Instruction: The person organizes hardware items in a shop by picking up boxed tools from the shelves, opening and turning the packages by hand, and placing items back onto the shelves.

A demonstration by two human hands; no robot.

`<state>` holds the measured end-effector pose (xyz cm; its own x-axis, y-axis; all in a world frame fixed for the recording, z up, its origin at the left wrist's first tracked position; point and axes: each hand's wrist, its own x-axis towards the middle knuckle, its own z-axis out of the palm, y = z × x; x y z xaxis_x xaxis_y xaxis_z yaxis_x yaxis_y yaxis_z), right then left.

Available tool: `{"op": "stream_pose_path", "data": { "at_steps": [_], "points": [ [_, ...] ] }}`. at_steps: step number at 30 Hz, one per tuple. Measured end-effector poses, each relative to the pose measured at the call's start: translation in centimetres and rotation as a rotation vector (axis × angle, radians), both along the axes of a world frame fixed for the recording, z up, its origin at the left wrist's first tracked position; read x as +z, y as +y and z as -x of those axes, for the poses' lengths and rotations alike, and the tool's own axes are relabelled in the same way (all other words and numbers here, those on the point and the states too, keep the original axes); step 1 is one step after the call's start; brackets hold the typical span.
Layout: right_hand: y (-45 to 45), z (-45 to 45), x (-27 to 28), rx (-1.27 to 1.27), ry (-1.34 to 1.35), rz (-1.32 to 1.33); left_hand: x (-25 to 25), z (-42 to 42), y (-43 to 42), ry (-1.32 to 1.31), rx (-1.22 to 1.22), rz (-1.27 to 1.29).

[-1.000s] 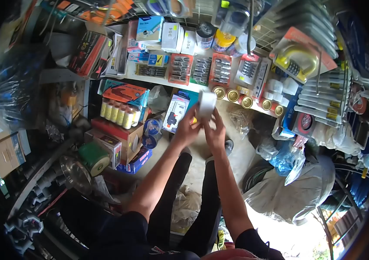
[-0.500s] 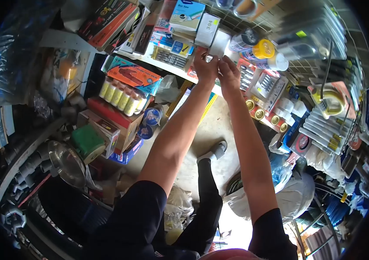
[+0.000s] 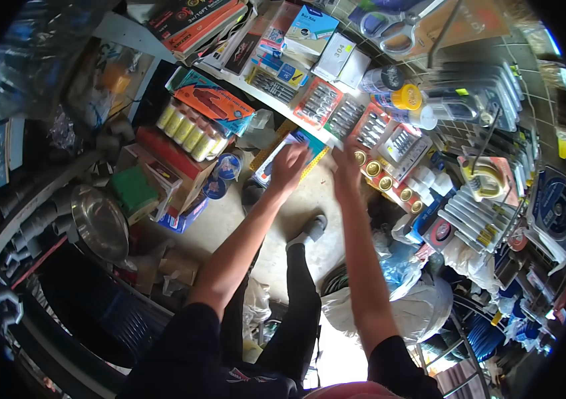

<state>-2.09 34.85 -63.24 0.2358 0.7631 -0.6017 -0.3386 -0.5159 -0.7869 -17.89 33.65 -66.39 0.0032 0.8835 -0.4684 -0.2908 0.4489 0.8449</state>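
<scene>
My left hand (image 3: 289, 165) is in front of the blue package below the shelf edge, blurred, its fingers apart and nothing seen in them. My right hand (image 3: 346, 166) is raised beside the row of gold-topped cans (image 3: 373, 167), also blurred; its fingers are smeared and I cannot make out whether they are spread. On the shelf above stand a white box marked 304 (image 3: 331, 58) and another white box (image 3: 354, 68) right beside it. Cards of drill bits (image 3: 319, 102) lie in front of these boxes.
Spray cans with a yellow cap (image 3: 406, 97) stand right of the white boxes. A box with yellow-green tubes (image 3: 189, 133) is at the left, above a red box (image 3: 175, 156). A metal bowl (image 3: 100, 223) is lower left. A large wrapped bundle (image 3: 422, 306) is at lower right.
The small white box that was in my hands now stands on the shelf beside the 304 box. Both hands have let go and drawn back toward me, moving apart.
</scene>
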Motion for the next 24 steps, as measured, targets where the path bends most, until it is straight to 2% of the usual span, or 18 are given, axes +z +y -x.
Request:
{"op": "stream_pose_path", "data": {
  "at_steps": [1, 2, 3, 4, 5, 7, 9, 11, 12, 14, 17, 20, 24],
  "points": [
    [-3.8, 0.7, 0.6, 0.039, -0.037, 0.096, -1.7, 2.3, -4.2, 0.025, -0.088, 0.062],
    [-8.3, 1.1, -0.8, 0.063, -0.026, 0.179, -0.7, 4.0, -7.8, -0.020, -0.050, 0.142],
    [-11.8, 2.2, 0.1, -0.079, 0.096, 0.371, -0.5, 6.2, -11.4, 0.000, -0.100, 0.204],
    [-16.0, 1.5, -0.4, 0.072, 0.086, 0.426, -0.1, 8.3, -14.8, -0.016, -0.092, 0.286],
    [-21.2, 0.9, -3.3, 0.191, -0.036, 0.483, 0.4, 10.1, -17.3, -0.034, -0.078, 0.367],
    [-27.7, -0.2, -1.4, 0.245, -0.033, 0.707, 2.2, 13.3, -22.1, 0.137, -0.043, 0.464],
    [-35.0, -2.8, -0.7, 0.154, 0.038, 0.880, 3.7, 15.9, -26.0, 0.327, -0.010, 0.448],
    [-37.9, -5.7, 2.2, 0.198, 0.066, 0.946, 6.1, 17.1, -28.0, 0.413, 0.042, 0.487],
    [-38.6, -7.6, 2.6, 0.227, 0.132, 0.949, 6.5, 17.4, -28.9, 0.401, 0.076, 0.501],
    [-40.4, -11.9, 2.0, 0.253, 0.117, 0.774, 7.6, 16.9, -29.4, 0.404, 0.085, 0.474],
    [-39.3, -17.1, 1.9, 0.151, 0.044, 0.669, 9.3, 14.7, -29.3, 0.374, 0.065, 0.461],
    [-37.4, -20.7, 2.1, 0.070, -0.057, 0.652, 8.2, 13.1, -29.7, 0.374, -0.081, 0.450],
    [-36.7, -21.9, 2.1, -0.022, -0.057, 0.609, 3.7, 12.0, -31.0, 0.473, -0.235, 0.432]
  ]
}}
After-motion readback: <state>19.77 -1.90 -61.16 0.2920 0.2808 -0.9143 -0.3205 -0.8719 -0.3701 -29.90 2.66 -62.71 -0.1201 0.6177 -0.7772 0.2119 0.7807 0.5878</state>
